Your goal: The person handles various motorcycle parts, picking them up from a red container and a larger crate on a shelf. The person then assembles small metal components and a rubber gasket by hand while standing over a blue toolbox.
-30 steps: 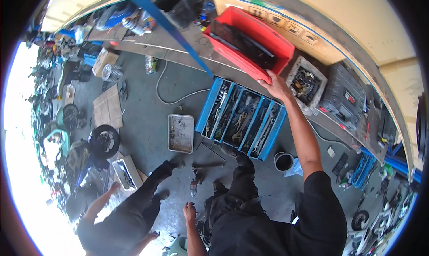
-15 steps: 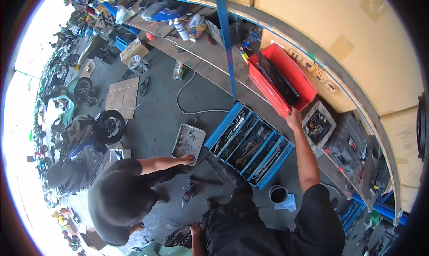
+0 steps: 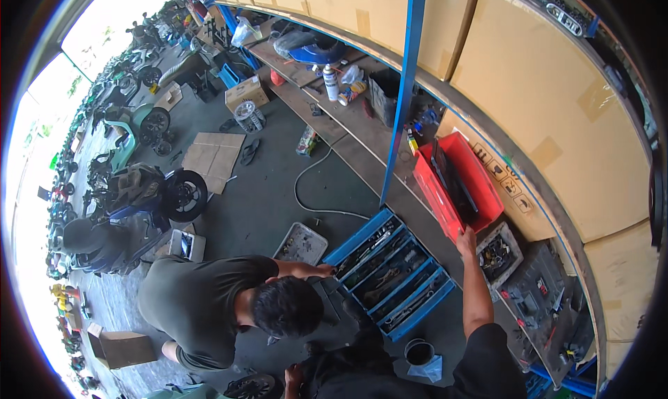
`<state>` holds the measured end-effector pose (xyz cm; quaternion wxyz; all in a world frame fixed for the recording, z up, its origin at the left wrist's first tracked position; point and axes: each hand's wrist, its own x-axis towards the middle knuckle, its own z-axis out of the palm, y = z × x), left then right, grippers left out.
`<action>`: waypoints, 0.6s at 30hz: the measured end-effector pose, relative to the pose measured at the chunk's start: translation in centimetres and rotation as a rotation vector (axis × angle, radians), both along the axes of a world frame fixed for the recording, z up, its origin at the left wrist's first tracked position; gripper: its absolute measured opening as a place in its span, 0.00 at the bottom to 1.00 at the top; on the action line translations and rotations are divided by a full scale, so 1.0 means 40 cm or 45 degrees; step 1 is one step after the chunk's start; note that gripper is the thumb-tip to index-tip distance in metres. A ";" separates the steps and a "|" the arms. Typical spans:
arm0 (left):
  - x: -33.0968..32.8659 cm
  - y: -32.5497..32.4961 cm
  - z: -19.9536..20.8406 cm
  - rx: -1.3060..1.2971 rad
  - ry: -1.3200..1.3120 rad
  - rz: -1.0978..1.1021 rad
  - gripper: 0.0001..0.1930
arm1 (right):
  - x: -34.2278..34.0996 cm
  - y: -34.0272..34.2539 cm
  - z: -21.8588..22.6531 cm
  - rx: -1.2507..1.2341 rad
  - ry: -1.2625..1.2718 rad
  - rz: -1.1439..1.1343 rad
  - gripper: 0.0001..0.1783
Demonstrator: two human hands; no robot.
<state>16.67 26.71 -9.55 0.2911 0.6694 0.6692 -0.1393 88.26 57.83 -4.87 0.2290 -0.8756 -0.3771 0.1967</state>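
Note:
My right hand (image 3: 467, 241) is closed on the near end of a red plastic bin (image 3: 437, 202), which sits tilted on the shelf. Dark flat pieces (image 3: 454, 186) stand inside the bin. My left hand (image 3: 293, 376) hangs low beside my dark clothing, near a wheel (image 3: 252, 386); its fingers are too small and partly hidden to read. In front of me on the floor, a blue cantilever toolbox (image 3: 419, 325) is spread wide, with wrenches and other tools in its trays. A co-worker's hand (image 3: 324, 271) reaches the toolbox's left edge.
The co-worker (image 3: 202, 308) bends over at my left. A grey metal tray (image 3: 315, 249) lies beyond their arm. A black bucket (image 3: 419, 352) stands near my right leg. Right of the bin are a crate of parts (image 3: 513, 261) and a grey tool case (image 3: 536, 287). A blue post (image 3: 406, 99) rises ahead.
The co-worker has leaned in, and their hand has gone from the metal tray to the toolbox edge. My view has shifted. My right hand still holds the bin.

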 end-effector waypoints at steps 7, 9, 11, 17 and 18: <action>-0.016 0.031 -0.087 0.439 -0.335 0.212 0.18 | 0.022 -0.003 -0.024 -0.030 -0.079 -0.057 0.22; 0.013 0.064 -0.093 0.093 -0.271 0.520 0.18 | 0.001 0.003 -0.010 -0.066 -0.019 -0.048 0.22; 0.089 0.115 -0.093 -0.076 -0.303 0.757 0.18 | -0.003 -0.011 -0.005 -0.061 -0.062 -0.085 0.21; 0.164 0.285 -0.021 -0.103 -0.405 0.938 0.18 | -0.033 0.004 0.012 -0.024 0.006 -0.122 0.20; 0.175 0.311 -0.017 -0.103 -0.422 0.925 0.18 | -0.025 0.000 0.016 -0.010 0.003 -0.131 0.20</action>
